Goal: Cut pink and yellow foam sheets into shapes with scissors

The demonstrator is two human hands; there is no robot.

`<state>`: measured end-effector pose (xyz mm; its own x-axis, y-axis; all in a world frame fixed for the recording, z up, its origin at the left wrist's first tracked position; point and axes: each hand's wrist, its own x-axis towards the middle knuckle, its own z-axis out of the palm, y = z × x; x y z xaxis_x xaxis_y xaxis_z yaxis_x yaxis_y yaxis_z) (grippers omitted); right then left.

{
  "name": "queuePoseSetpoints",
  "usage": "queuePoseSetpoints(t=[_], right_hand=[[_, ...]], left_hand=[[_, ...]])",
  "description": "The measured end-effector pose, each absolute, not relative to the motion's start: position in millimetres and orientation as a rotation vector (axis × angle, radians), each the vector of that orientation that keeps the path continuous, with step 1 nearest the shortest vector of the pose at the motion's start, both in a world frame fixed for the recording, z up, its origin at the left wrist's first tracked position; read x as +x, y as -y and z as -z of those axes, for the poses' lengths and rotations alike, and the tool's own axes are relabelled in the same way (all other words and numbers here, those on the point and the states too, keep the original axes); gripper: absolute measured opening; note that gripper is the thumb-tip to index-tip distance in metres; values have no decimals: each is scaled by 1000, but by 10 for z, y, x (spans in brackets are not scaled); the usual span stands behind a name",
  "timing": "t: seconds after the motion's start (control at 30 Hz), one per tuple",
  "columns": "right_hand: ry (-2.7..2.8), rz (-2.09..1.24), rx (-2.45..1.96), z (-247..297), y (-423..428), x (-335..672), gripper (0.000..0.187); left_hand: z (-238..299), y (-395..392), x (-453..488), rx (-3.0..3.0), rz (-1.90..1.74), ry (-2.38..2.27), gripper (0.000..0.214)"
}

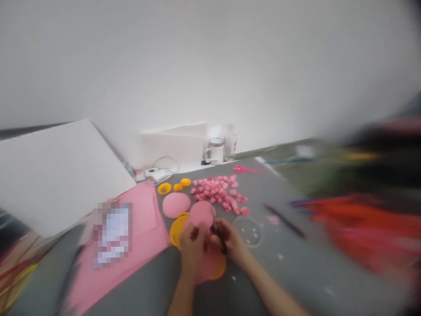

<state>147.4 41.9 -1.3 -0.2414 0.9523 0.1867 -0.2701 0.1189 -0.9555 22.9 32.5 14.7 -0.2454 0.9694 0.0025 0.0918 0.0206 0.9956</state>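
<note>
My left hand (191,244) is closed on a pink paper circle (201,214) that rests over a yellow disc (177,229) on the grey mat. My right hand (230,239) is closed on a dark thin tool (219,235), held against the pink paper between the two hands. The picture is blurred, so I cannot name the tool. A second pink circle (176,204) lies just beyond. A heap of small pink pieces (219,191) sits behind my hands.
Pink sheets (144,228) lie at left beside a white board (55,173). Small yellow rings (164,188), a white mug (215,151), a bottle (230,142), a clear round lid (248,230), a dark pen (284,221) and blurred red and orange material (358,224) surround the mat.
</note>
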Motion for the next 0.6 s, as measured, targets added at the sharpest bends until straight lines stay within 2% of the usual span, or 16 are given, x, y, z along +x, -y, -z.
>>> queuePoseSetpoints(t=[0.6], right_hand=[[1267,-1378,-818,-12,-439,1520,42]], left_hand=[[-233,-351,151,1162,-1311,-1412,34]])
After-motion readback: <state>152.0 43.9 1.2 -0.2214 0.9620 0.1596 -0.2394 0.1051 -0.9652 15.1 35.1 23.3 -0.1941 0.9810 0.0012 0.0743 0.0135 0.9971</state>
